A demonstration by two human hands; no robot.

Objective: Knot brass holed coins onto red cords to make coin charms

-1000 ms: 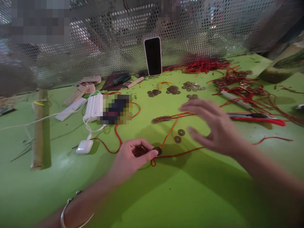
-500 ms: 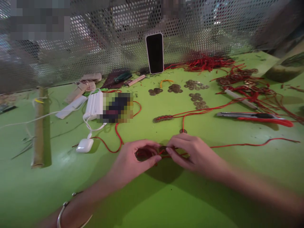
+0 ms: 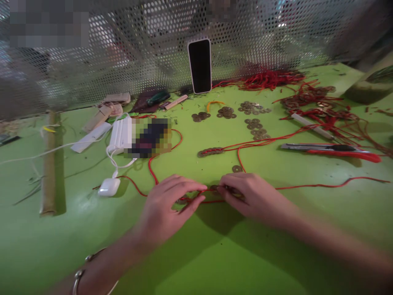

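Note:
My left hand (image 3: 172, 203) is curled with its thumb and index finger around a thin red cord (image 3: 211, 201); the tips do not quite meet. Under its palm some coins with holes show in part. In my right hand (image 3: 253, 192), thumb and fingers pinch a dark coin (image 3: 214, 187) threaded on the cord; the fingers hide part of it. Cord runs between the two hands and out to the right. Just beyond my right hand lies a single holed coin (image 3: 237, 169). Farther off is a row of coins (image 3: 211, 152) laced with red cord.
A red-handled utility knife (image 3: 330, 151) lies at right, near tangled coins and cord (image 3: 310, 100). Loose coin piles (image 3: 226, 112) lie farther back. A phone (image 3: 200, 65) leans on perforated metal. At left are a white earbud case (image 3: 109, 187), power bank (image 3: 120, 135) and bamboo piece (image 3: 50, 164).
My left hand has shifted left and its fingers have straightened, widening the gap between the hands. More cord shows there. The loose coin beyond my right hand is now more exposed.

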